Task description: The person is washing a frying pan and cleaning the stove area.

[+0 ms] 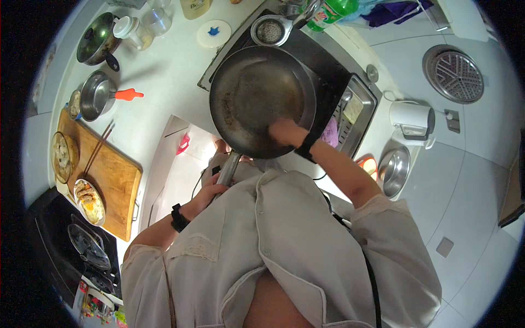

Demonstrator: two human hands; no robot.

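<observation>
A large dark frying pan [258,90] is held over the front of a black sink [328,55], with brownish marks on its inner surface. My left hand [208,192] is wrapped around the pan's metal handle [228,170], close to my body. Inside the pan, near its lower right rim, is my right hand [288,133]. Its fingers are blurred and bent downward, and I cannot tell whether anything is under them. A metal faucet [309,12] with a round strainer [269,32] sits beyond the pan's far rim.
To the right are a metal drain tray [361,123], a white electric kettle [411,119] and a steel bowl [394,171]. At left stand a lidded pan [96,41], a saucepan [96,96], and a wooden cutting board [119,184] with a plate of food [90,203].
</observation>
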